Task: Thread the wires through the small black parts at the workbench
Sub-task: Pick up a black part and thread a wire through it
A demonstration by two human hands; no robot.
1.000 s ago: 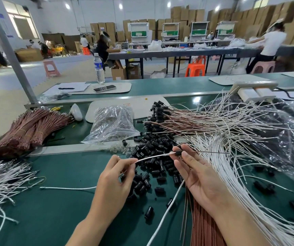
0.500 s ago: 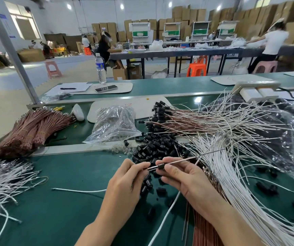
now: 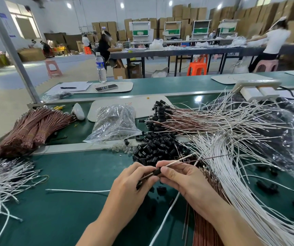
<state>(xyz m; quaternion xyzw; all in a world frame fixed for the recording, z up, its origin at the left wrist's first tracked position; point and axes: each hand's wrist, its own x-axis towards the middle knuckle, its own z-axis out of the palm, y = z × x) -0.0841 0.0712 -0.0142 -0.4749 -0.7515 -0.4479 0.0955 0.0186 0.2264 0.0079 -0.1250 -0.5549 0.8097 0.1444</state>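
Partly done, to judge by the stack of finished leads [image 3: 162, 114] at the back of the green bench [image 3: 62, 192], each capped with a black part; far from done, to judge by the heap of loose black parts [image 3: 158, 150] just beyond the fingertips, the broad spread of bare white wires [image 3: 235, 174] to the right, another white tangle [image 3: 0, 178] at the left edge, and the banded brown wires [image 3: 32, 128] well apart to the left; in hand now, one more piece of the batch; pinches the small black part [image 3: 156, 172] with the left hand [image 3: 133, 183], thumb and forefinger curled closed on its left end; meets it from the other side with the right hand [image 3: 185, 183], fingertips closed on the pair of wires [image 3: 183, 159] right at the part's right end; holds the part squarely between the two grips, lifted off the bench rather than resting on it; leaves one pale wire and one dark wire trailing up and to the right, past the right fingertips and over the white spread; cannot tell how far through, left side hidden by fingers; probably a feed-and-pull step, with seating and laying aside yet to come.
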